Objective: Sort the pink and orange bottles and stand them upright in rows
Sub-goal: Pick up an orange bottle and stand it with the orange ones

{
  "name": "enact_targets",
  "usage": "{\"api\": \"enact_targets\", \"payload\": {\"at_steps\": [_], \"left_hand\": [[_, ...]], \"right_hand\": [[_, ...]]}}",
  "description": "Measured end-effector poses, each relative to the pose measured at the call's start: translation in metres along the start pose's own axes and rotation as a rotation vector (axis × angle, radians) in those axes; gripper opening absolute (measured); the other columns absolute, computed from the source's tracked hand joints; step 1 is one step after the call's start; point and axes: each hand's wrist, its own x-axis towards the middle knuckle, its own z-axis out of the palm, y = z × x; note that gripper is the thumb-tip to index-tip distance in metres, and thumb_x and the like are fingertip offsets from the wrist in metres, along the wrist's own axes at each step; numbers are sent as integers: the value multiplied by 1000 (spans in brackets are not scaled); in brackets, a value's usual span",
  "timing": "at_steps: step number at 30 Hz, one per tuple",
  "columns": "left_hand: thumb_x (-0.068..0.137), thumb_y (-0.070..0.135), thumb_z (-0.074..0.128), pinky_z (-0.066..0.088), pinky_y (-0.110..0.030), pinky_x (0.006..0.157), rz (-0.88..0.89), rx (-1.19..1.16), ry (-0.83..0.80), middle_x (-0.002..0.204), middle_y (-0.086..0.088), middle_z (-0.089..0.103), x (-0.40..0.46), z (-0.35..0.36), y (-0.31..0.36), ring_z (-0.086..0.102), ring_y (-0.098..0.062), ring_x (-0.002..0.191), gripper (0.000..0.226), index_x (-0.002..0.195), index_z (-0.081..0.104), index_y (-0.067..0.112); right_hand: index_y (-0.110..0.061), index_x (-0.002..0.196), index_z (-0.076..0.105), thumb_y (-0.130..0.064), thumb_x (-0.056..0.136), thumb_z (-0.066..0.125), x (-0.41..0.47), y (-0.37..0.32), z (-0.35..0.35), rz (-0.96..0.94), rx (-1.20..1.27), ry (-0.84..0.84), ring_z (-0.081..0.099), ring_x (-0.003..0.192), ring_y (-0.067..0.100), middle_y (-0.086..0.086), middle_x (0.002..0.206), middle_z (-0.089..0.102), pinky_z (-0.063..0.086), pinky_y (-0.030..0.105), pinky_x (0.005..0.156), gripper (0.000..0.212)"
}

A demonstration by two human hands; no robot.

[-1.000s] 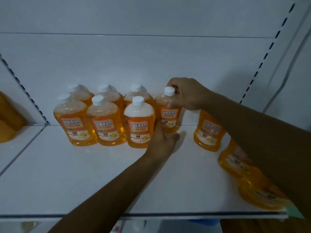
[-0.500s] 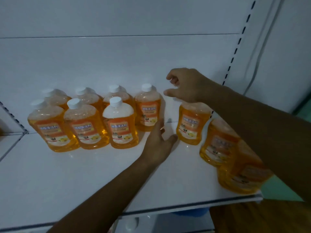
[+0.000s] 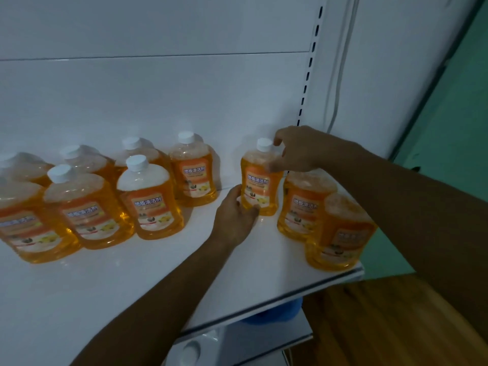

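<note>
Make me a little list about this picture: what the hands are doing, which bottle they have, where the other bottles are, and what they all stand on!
left hand: holds the lower side of the held bottle
right hand: grips the held bottle at its neck, by the white cap
held bottle: orange, upright, on the shelf
grouped bottles: orange, white caps, standing in two rows to the left
loose bottles: two orange ones to the right, near the shelf's end
shelf: white
pink bottles: none in view
</note>
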Motion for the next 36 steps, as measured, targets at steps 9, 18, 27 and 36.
{"api": "enact_targets", "payload": {"at_steps": [9,18,27,36], "left_hand": [[96,21,58,49,-18,92,114,13,-93,124,15,61,-14,-19,-1,57,6,109,40,123,46,48],[95,9,57,43,-6,87,165,-138,78,129,25,56,-48,-53,4,50,6,121,44,137,48,20],[96,13,56,44,0,76,67,-106,205,120,30,54,-68,-73,8,51,18,107,45,130,42,40],[92,16,64,47,-33,101,-17,-8,256,128,12,52,-73,-60,7,52,-10,119,43,130,45,26]], "right_hand": [[-9,115,56,-28,79,75,10,-19,-4,-110,-51,-17,56,88,23,7,102,57,39,30,68,45],[-11,113,58,-27,81,75,17,-48,-1,-303,52,-63,52,92,21,3,104,54,38,30,72,39],[-10,120,58,-28,83,74,36,-85,13,-439,64,-70,55,100,23,7,113,59,43,32,82,44],[-14,133,48,-39,85,70,32,-79,18,-401,64,-82,54,106,20,5,126,57,43,31,87,59]]}}
